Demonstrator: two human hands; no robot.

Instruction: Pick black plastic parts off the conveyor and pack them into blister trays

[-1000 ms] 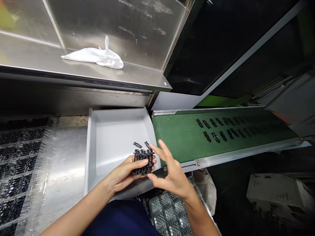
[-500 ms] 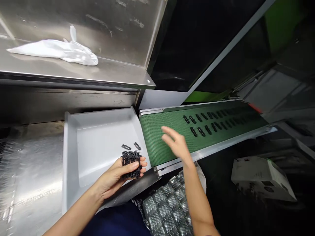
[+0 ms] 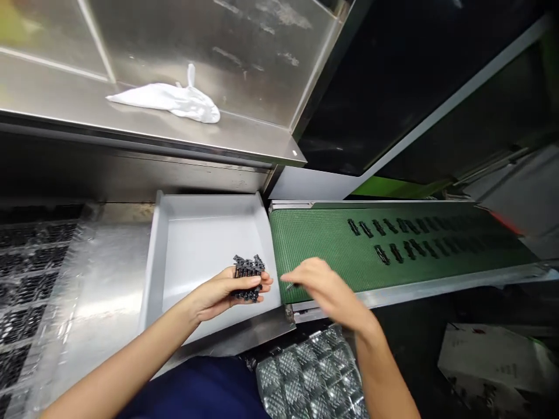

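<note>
My left hand (image 3: 222,291) is closed round a stack of small black plastic parts (image 3: 248,273), held over the near right corner of a shallow grey tray (image 3: 174,203). My right hand (image 3: 325,285) hovers over the near end of the green conveyor belt (image 3: 318,244), just right of the stack. It is smeared by motion, and its fingers curl downward; I cannot make out whether anything is in them. Two rows of black parts (image 3: 393,238) lie further along the belt.
A white cloth (image 3: 170,102) lies on the steel shelf (image 3: 244,137) above. Clear blister trays with black parts (image 3: 26,273) sit at the left. Embossed clear trays (image 3: 305,372) rest near my lap. A white carton (image 3: 493,355) sits on the floor, lower right.
My right hand has come back from over the belt toward the stack in my left hand. The two loose parts that lay in the tray are no longer visible there.
</note>
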